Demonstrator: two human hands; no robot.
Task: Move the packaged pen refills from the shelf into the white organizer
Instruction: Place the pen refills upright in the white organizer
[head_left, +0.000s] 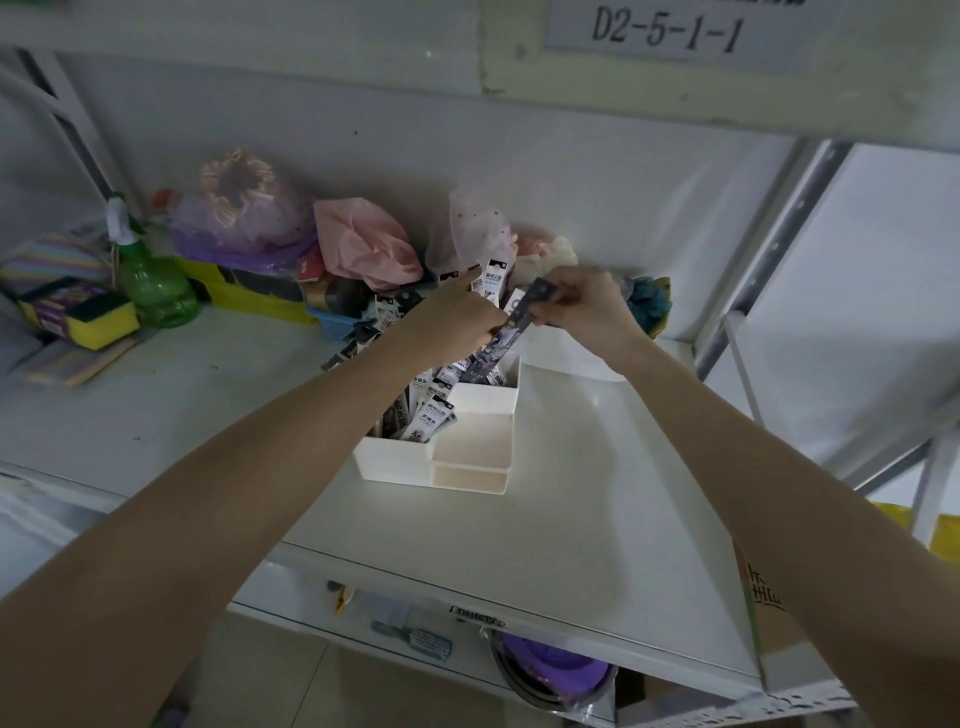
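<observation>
A white shelf carries everything here. Near its middle stands the white organizer, with packaged refills standing in its taller compartments. Just behind it, toward the back wall, sits a white tub. Along the back lie a pink bag, a clear bag of purple items, a yellow box and a small blue basket. At the left stand a green spray bottle and a yellow sponge pack. A teal puff lies at the right rear.
</observation>
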